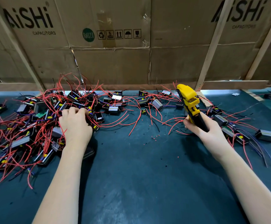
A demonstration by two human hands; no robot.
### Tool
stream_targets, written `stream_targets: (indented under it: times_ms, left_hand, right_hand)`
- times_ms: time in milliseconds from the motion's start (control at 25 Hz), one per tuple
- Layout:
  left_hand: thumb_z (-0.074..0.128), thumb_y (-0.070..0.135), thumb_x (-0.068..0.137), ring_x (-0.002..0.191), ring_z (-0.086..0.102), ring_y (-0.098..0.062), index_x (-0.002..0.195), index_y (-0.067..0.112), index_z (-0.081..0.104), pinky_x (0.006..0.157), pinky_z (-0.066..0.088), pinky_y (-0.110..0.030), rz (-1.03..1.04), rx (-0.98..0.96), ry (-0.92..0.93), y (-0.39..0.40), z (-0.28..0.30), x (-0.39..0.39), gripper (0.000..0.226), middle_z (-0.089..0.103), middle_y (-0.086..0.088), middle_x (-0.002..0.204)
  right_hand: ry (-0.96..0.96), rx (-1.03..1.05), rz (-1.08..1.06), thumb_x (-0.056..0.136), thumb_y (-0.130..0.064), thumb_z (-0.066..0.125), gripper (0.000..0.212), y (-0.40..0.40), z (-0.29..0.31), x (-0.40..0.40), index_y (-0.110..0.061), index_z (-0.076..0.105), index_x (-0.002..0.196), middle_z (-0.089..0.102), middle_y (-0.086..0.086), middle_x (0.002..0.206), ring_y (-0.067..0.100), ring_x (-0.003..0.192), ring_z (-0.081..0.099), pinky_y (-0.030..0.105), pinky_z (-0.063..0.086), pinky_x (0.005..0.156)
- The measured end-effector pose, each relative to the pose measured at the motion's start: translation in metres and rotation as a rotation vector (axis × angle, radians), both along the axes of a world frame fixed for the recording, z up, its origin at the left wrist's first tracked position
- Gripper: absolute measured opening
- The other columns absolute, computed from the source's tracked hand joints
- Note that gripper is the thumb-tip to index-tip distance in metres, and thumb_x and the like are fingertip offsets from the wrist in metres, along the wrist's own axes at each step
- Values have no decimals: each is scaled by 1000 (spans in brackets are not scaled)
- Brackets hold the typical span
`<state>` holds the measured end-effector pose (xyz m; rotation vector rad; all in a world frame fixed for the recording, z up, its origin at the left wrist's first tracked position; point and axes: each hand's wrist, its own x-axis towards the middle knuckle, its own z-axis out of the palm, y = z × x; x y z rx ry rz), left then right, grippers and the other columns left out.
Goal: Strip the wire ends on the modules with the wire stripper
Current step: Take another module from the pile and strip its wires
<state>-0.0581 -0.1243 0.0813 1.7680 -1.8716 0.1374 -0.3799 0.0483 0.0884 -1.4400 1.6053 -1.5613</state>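
Picking comes first: my left hand curls into the tangled pile of small black red-wired modules while my right hand grips the yellow-and-black wire stripper, awaiting one freed wire end.

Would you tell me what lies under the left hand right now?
The left hand rests on the pile of modules, fingers curled into red wires. Whatever it grips is covered by the hand.

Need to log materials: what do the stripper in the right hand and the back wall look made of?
Wire stripper: seemingly moulded plastic, glossy yellow body with darker matte grips. Back wall: corrugated cardboard, matte brown, with creases, tape and printed carton marks, braced by pale, probably wooden, battens.
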Motion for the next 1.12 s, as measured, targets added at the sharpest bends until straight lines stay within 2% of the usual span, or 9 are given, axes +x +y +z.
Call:
stream_targets:
  times_ms: [160, 280, 360, 440, 520, 680, 760, 960, 1120]
  left_hand:
    - [69, -4, 72, 117, 39, -36, 99, 17, 75, 90, 32, -43, -121, -16, -20, 2, 1, -1, 34, 57, -12, 117]
    - [71, 7, 73, 124, 35, -35, 93, 23, 77, 96, 30, -42, -185, 58, -138, 2, 0, 1, 26, 56, -6, 124]
    - [70, 11, 76, 123, 37, -34, 92, 22, 76, 96, 30, -43, -215, 35, -102, 2, 0, -1, 21, 59, -5, 124]
    - [65, 13, 83, 118, 44, -33, 93, 18, 74, 92, 32, -43, -229, -53, -16, 2, 0, -7, 15, 65, -4, 116]
    - [62, 17, 89, 112, 49, -33, 96, 16, 72, 88, 34, -43, -229, -103, -49, 0, -2, -13, 12, 68, -6, 106]
    - [65, 21, 90, 115, 44, -36, 114, 13, 71, 90, 34, -43, -214, -25, -146, -5, -12, -16, 27, 63, -11, 115]
    - [66, 22, 89, 115, 41, -36, 110, 13, 73, 90, 33, -43, -189, -4, -136, -6, -15, -18, 24, 60, -11, 115]
    - [66, 13, 87, 106, 45, -37, 95, 11, 74, 85, 35, -42, -216, -66, 0, -3, -15, -22, 12, 62, -12, 105]
    - [65, 1, 80, 98, 52, -36, 95, 5, 68, 83, 42, -43, -442, -242, 39, -2, -9, -38, 16, 62, -13, 100]
  right_hand:
    - [-2, -12, -10, 89, -20, 67, 7, 0, 0, 0, -19, 61, 88, 60, -17, 74, -1, 72, 54, 8, 39, 69]
    - [-5, -22, 1, 88, -18, 67, 7, 1, 0, 0, -19, 61, 88, 60, -17, 74, -1, 72, 54, 8, 40, 69]
    - [0, -25, 3, 88, -17, 68, 7, 0, -1, 0, -20, 61, 88, 61, -19, 74, -3, 72, 54, 7, 40, 69]
    - [-3, -29, 1, 89, -16, 68, 8, 0, -2, 0, -20, 61, 89, 61, -20, 73, -5, 71, 55, 6, 40, 69]
    - [-4, -35, 0, 88, -16, 68, 8, -1, -2, 0, -20, 61, 89, 62, -21, 74, -6, 71, 55, 5, 39, 69]
    - [6, -40, 13, 88, -17, 68, 9, -1, -3, 0, -22, 61, 88, 62, -20, 74, -5, 72, 55, 6, 40, 69]
    - [4, -35, 15, 88, -19, 69, 9, -1, -4, -1, -24, 61, 87, 61, -19, 74, -3, 72, 54, 7, 40, 69]
    - [12, -28, 10, 87, -22, 70, 8, -2, -6, -2, -24, 62, 88, 62, -17, 76, 0, 75, 55, 12, 42, 72]
    - [26, -26, -4, 81, -37, 69, 15, -3, -6, 0, -25, 62, 88, 63, -16, 77, 1, 75, 55, 10, 41, 71]
